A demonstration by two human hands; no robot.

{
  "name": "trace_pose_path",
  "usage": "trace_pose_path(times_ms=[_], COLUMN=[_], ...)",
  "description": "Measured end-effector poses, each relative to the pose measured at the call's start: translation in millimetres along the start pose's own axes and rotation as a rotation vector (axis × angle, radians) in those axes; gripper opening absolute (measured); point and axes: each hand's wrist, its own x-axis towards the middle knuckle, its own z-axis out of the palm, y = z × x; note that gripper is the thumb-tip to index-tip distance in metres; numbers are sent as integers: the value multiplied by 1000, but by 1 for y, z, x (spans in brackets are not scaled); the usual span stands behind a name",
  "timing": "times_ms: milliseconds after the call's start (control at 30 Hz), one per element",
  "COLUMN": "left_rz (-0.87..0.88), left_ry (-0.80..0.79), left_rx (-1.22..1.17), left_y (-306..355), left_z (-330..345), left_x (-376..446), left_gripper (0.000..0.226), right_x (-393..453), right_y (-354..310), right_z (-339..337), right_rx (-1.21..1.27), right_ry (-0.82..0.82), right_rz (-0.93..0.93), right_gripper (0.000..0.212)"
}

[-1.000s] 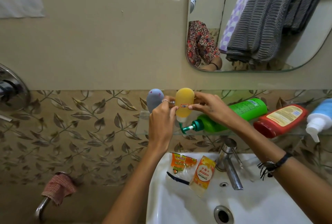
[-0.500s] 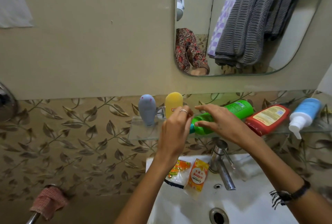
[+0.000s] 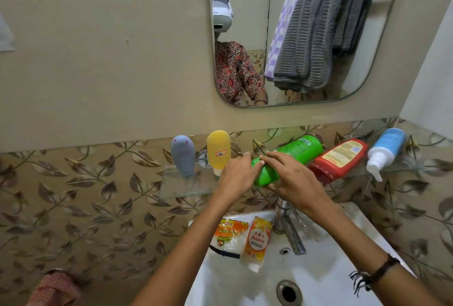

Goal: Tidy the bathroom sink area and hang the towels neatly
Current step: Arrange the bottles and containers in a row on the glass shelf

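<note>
On the glass shelf (image 3: 181,186) a green pump bottle (image 3: 300,148) lies on its side. My left hand (image 3: 235,177) grips its pump end, and my right hand (image 3: 293,179) wraps over its lower body with the thumb underneath. To the left of my hands a yellow bottle (image 3: 218,150) and a grey-blue bottle (image 3: 182,156) stand cap-down on the shelf. A red bottle (image 3: 340,158) and a blue-and-white pump bottle (image 3: 384,152) lie tilted to the right of the green one. Grey and purple-checked towels (image 3: 311,33) show in the mirror, hanging bunched.
Below the shelf is the white sink (image 3: 326,278) with a steel tap (image 3: 289,227). Two orange packets, a scrub pad (image 3: 228,234) and a sachet (image 3: 257,240), lie on its left rim. A pink cloth (image 3: 54,289) hangs on a bar at the lower left.
Both hands have let go of the yellow bottle, which now stands on the shelf. They have shifted right onto the green bottle. The camera moved closer.
</note>
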Motion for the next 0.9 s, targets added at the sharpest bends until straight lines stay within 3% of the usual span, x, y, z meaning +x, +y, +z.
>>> trace_pose_path(times_ms=[133,333,500,700,767,900], left_rz=[-123,-156,-183,-126,-26,127], left_ry=[-105,-147,-345,-238,-204,-110], left_rx=[-120,-258,-531,-895,-838,-644], left_y=[10,34,52,61,66,69], left_z=[-8,-41,-92,-113,-113,-101], left_x=[2,-8,0,10,13,21], left_gripper=[45,45,47,30,23,40], right_x=[-3,-7,2,23,33,47], right_y=[10,28,46,62,65,63], right_z=[-3,-28,-53,-75,-80,-79], right_rx=[80,264,419,723,837,1128], right_ry=[23,71,85,162,125,41], right_rz=[-55,-121,-176,-41,-10,23], right_gripper=[67,62,54,50,50,41])
